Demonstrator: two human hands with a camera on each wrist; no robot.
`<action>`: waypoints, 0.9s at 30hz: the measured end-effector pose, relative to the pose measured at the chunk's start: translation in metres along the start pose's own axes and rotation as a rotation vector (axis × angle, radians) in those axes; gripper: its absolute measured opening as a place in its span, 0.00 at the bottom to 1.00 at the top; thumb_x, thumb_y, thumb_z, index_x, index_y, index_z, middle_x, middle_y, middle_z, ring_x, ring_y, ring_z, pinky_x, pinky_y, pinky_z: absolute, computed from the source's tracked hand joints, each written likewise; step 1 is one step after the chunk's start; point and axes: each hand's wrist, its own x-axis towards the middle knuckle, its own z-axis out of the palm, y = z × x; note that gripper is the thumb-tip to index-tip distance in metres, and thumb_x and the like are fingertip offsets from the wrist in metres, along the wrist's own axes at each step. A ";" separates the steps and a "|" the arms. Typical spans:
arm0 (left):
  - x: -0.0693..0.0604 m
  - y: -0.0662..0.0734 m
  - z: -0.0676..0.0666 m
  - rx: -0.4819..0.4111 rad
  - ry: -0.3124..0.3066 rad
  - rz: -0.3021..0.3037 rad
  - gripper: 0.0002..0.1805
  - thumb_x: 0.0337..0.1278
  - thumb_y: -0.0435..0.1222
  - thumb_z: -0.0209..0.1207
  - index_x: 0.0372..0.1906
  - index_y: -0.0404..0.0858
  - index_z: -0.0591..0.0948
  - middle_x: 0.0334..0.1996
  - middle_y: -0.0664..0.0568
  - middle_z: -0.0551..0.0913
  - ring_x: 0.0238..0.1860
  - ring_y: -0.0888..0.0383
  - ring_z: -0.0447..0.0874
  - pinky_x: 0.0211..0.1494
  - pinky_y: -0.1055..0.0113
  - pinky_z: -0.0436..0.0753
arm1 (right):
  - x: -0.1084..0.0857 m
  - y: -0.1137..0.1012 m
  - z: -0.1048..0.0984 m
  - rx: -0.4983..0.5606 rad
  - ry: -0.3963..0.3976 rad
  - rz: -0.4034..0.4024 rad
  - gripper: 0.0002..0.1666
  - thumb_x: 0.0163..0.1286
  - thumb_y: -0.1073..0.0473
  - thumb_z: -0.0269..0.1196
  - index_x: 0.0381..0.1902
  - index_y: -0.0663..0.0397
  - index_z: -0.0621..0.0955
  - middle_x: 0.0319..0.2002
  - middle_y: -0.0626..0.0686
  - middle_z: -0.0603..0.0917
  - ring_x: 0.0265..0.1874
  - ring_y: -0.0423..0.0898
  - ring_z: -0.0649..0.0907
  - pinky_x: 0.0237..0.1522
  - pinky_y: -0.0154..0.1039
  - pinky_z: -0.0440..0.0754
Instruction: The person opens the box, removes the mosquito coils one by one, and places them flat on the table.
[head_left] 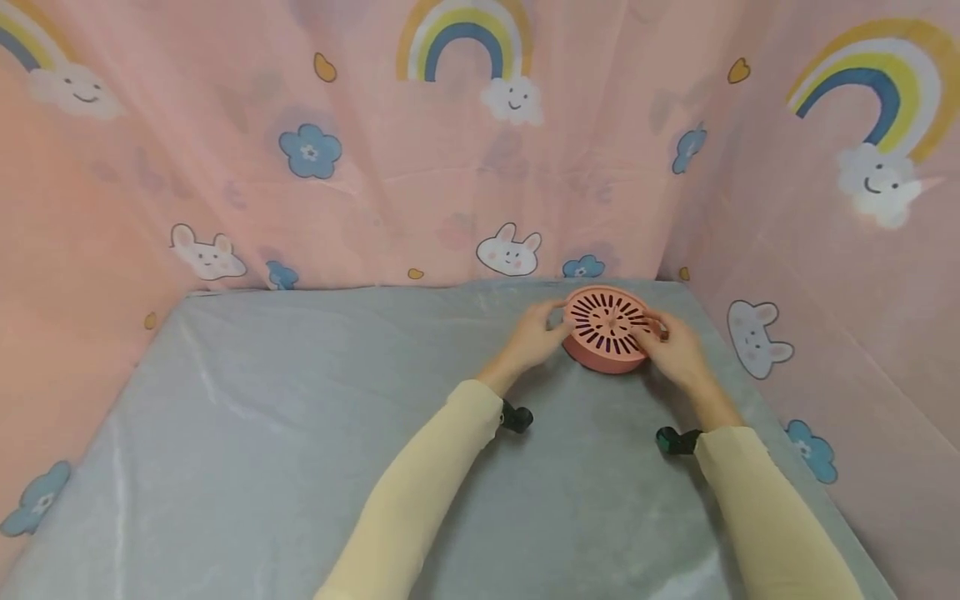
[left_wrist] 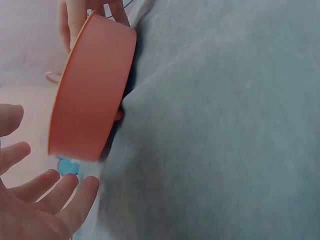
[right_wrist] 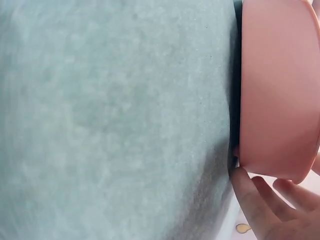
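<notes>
I see the round pink case, slotted top up, at the grey cloth's far right. My right hand pinches its right side, thumb on top. My left hand, fingers spread, is just beside its left side, holding nothing.

Before you is the table; the box is on it, near the back right corner. Your left hand is at its left, your right hand at its right. Behind the table is the curtain.
</notes>
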 end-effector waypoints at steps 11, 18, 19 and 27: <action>0.004 0.001 0.021 -0.036 0.004 -0.065 0.26 0.76 0.42 0.55 0.73 0.42 0.71 0.66 0.46 0.75 0.64 0.52 0.74 0.62 0.58 0.78 | -0.002 0.006 0.003 0.086 -0.019 -0.002 0.35 0.79 0.48 0.56 0.72 0.67 0.68 0.71 0.73 0.65 0.65 0.70 0.71 0.62 0.64 0.73; 0.008 0.003 0.028 -0.119 0.043 -0.113 0.25 0.75 0.40 0.55 0.73 0.44 0.72 0.67 0.45 0.74 0.65 0.51 0.74 0.61 0.59 0.79 | 0.002 0.006 0.001 0.130 -0.009 0.063 0.37 0.78 0.46 0.58 0.74 0.64 0.68 0.73 0.71 0.65 0.66 0.67 0.72 0.60 0.60 0.76; 0.008 0.003 0.027 -0.149 0.051 -0.129 0.24 0.75 0.40 0.56 0.72 0.44 0.73 0.67 0.45 0.74 0.63 0.51 0.76 0.57 0.60 0.81 | 0.002 0.005 0.000 0.132 -0.006 0.065 0.37 0.77 0.46 0.58 0.73 0.64 0.68 0.72 0.70 0.65 0.65 0.67 0.72 0.60 0.59 0.76; 0.004 0.001 0.019 -0.303 0.078 -0.191 0.22 0.74 0.37 0.57 0.69 0.44 0.76 0.64 0.46 0.75 0.53 0.55 0.79 0.41 0.69 0.82 | -0.004 -0.007 0.004 0.163 0.017 0.074 0.38 0.75 0.43 0.61 0.72 0.61 0.71 0.71 0.68 0.68 0.62 0.64 0.76 0.41 0.29 0.78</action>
